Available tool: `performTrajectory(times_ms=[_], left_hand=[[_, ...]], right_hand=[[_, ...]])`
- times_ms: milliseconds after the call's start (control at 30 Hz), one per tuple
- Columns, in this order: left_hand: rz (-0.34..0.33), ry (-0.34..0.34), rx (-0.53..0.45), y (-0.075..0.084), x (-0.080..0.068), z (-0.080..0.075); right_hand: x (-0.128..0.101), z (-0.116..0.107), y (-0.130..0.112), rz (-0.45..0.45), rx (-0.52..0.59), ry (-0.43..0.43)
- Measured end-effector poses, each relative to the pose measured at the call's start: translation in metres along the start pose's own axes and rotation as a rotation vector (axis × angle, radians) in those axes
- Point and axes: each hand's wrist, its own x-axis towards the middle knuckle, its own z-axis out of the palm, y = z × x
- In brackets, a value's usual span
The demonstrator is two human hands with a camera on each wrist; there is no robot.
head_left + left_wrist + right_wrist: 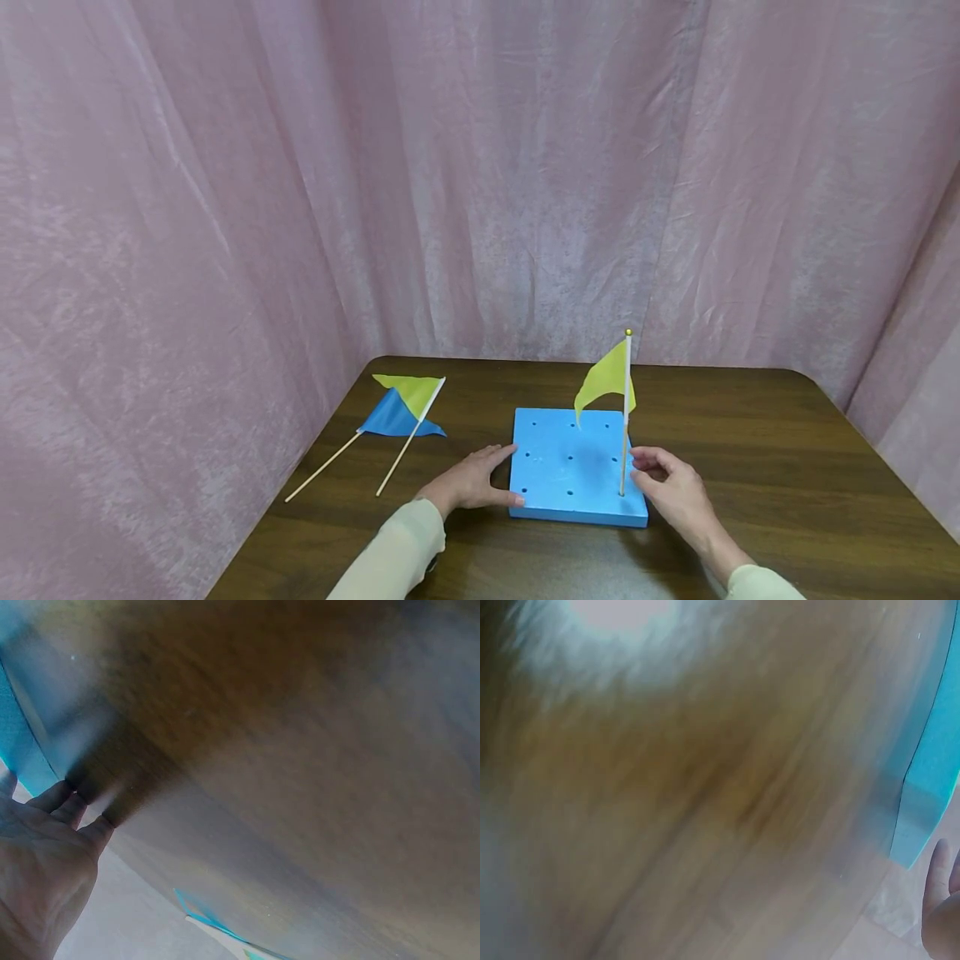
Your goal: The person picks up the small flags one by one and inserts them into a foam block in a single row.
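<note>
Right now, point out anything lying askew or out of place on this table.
Two flags lie flat and crossed on the table, left of the blue foam board, while one yellow flag stands upright in a hole. Nothing looks spilled or damaged.

Head view: camera sits above and behind the hands, facing forward and down across the bench (750, 433) toward the pink curtain (480, 167); it takes in the whole blue foam board (555, 500) and both hands from a moderate distance.

Left wrist view: very close and low over the bench, blurred, with the left hand (37, 862) at lower left and the board's edge (19, 742) at the left margin.

Right wrist view: equally close and blurred, the board's corner (926, 802) at the right edge.

All three views share the board and bench surface.
</note>
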Motion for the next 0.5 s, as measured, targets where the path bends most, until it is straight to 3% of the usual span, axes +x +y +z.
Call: performTrajectory(times_ms=[500], left_hand=[[-0.004, 0.001, 0.004, 0.002, 0.001, 0.000]], right_hand=[[0.005, -0.023, 0.022, 0.005, -0.109, -0.239]])
